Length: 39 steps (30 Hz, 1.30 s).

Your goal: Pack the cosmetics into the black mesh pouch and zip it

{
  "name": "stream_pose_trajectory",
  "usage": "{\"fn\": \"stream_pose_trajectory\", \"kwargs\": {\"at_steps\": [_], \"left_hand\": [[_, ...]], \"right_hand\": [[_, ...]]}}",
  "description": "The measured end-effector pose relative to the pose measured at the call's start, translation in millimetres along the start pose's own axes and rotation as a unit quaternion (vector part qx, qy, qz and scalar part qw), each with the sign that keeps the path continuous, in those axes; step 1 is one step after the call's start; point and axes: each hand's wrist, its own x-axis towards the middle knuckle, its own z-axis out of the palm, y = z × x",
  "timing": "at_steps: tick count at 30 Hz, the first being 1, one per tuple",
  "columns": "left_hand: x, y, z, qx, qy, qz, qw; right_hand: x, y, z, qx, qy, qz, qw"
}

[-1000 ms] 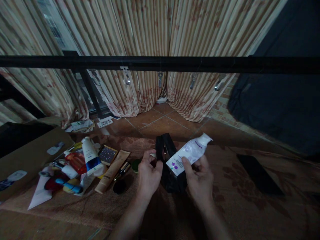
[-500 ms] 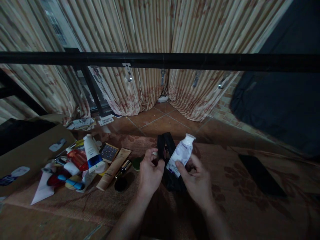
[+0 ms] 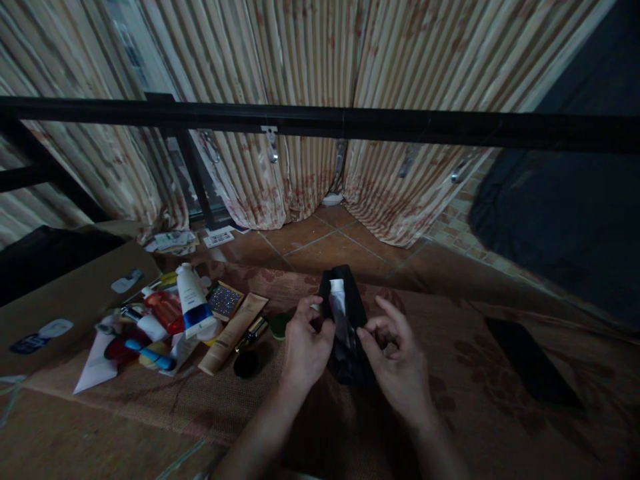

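Note:
A black pouch [image 3: 354,293] lies on the patterned cloth in front of me, its mouth spread apart. Inside it rests a pale purple-and-white tube [image 3: 339,303], white cap toward the far end. My left hand [image 3: 307,340] grips the pouch's left edge, fingers curled. On the other side my right hand [image 3: 397,353] pinches the pouch's right edge between thumb and index finger, the other fingers loosely bent. Just left of my left hand are a green round item [image 3: 279,325], a small gold-and-black bottle [image 3: 252,333], a black round lid [image 3: 246,364] and a tan tube [image 3: 234,333].
Several cosmetics, among them a white-and-blue tube [image 3: 193,300], a red bottle [image 3: 165,310] and a glittery palette [image 3: 225,300], are piled at left beside a cardboard box [image 3: 95,293]. A dark flat rectangle [image 3: 533,363] lies at right. A black rail [image 3: 320,123] crosses ahead.
The purple-and-white tube has gone from my right hand down into the black pouch. My right hand has moved onto the pouch's edge. The view has shifted slightly.

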Motion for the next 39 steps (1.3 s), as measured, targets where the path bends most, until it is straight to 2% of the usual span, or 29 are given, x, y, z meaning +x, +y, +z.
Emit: {"fn": "stream_pose_trajectory", "kwargs": {"at_steps": [5, 12, 15, 18, 22, 24, 28, 32, 39], "left_hand": [[1, 3, -1, -0.013, 0.006, -0.009, 1.000], [2, 3, -2, 0.007, 0.004, -0.009, 1.000], [4, 0, -6, 0.046, 0.007, -0.006, 0.999], [4, -6, -10, 0.139, -0.009, -0.007, 0.990], [-3, -17, -9, 0.260, -0.052, 0.035, 0.963], [-6, -22, -5, 0.331, -0.067, 0.045, 0.940], [-4, -25, 4, 0.455, -0.115, -0.013, 0.883], [5, -22, 8, 0.504, -0.146, -0.059, 0.850], [18, -20, -15, 0.559, -0.155, -0.103, 0.808]], "right_hand": [[-1, 2, 1, 0.017, 0.006, -0.001, 1.000], [0, 3, 3, 0.033, 0.111, 0.027, 0.993], [1, 3, 1, 0.034, 0.140, 0.039, 0.989], [3, 4, -2, 0.038, 0.149, 0.042, 0.987], [3, 6, -4, 0.033, 0.170, 0.052, 0.984], [3, 7, -4, 0.030, 0.168, 0.052, 0.984], [4, 8, -3, 0.022, 0.165, 0.038, 0.985], [6, 10, -3, 0.023, 0.186, 0.032, 0.982], [6, 7, -4, 0.033, 0.179, 0.040, 0.982]]}}
